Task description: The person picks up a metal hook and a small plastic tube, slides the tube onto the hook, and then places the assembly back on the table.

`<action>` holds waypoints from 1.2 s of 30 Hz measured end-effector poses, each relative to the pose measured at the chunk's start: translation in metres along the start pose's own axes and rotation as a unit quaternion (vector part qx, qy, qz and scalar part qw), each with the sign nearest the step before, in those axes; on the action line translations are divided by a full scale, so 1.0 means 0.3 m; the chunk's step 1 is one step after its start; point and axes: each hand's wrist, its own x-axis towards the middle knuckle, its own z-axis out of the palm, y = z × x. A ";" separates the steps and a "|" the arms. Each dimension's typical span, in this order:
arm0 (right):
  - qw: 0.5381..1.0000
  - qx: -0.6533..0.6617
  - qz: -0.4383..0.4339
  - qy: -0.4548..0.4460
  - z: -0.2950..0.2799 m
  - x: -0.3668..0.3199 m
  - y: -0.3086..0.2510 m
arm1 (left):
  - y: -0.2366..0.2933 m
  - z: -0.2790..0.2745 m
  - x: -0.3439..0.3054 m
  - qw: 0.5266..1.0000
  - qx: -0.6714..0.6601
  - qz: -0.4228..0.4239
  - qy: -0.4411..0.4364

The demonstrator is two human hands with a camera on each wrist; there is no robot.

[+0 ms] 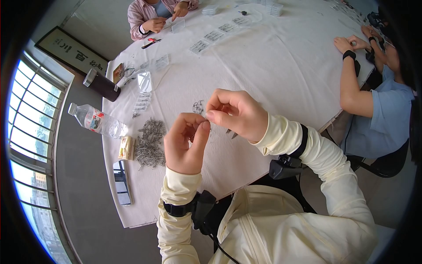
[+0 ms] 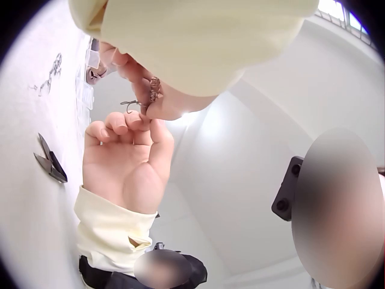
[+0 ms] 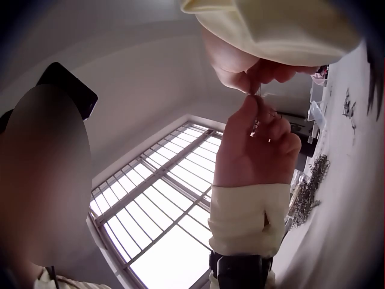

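Both hands meet over the table, fingertips close together. My left hand (image 1: 187,143) has curled fingers and holds a small coiled metal piece (image 2: 154,89) against them. A thin curved wire hook (image 2: 129,106) sticks out beside the joined fingertips. My right hand (image 1: 239,115) pinches at the same spot with thumb and forefinger, its other fingers bent in the left wrist view. Fingers partly hide the metal bits. Below the hands lie a few loose metal pieces (image 1: 198,106) and dark-handled thread snips (image 2: 53,165).
On the left are a heap of small metal pieces (image 1: 150,143), a tan packet (image 1: 126,148), a phone (image 1: 122,182), a water bottle (image 1: 99,121) and a dark flask (image 1: 102,85). Clear plastic cases (image 1: 144,82) lie beyond. Two other people sit around the white-covered table (image 1: 263,70).
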 end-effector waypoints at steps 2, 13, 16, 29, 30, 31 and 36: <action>0.996 -0.079 -0.032 -0.020 -0.001 -0.002 -0.014 | 0.009 -0.003 0.006 0.995 -0.098 -0.013 0.000; 0.998 -0.051 -0.012 -0.020 -0.003 0.002 -0.009 | -0.026 -0.052 0.015 0.940 -0.322 -0.112 -0.004; 0.996 -0.077 -0.016 -0.032 0.001 0.003 -0.003 | -0.034 -0.064 0.015 0.924 -0.364 -0.116 0.004; 0.966 -0.182 -0.178 0.039 0.069 0.003 0.019 | -0.017 -0.051 0.012 0.913 -0.391 -0.115 0.010; 0.966 -0.182 -0.178 0.039 0.069 0.003 0.018 | -0.019 -0.053 0.011 0.913 -0.391 -0.115 0.010; 0.964 -0.183 -0.187 0.051 0.068 0.003 0.016 | -0.020 -0.055 0.010 0.910 -0.396 -0.121 0.011; 0.929 -0.233 -0.268 0.101 0.063 0.015 0.017 | -0.013 -0.049 0.012 0.894 -0.430 -0.127 0.014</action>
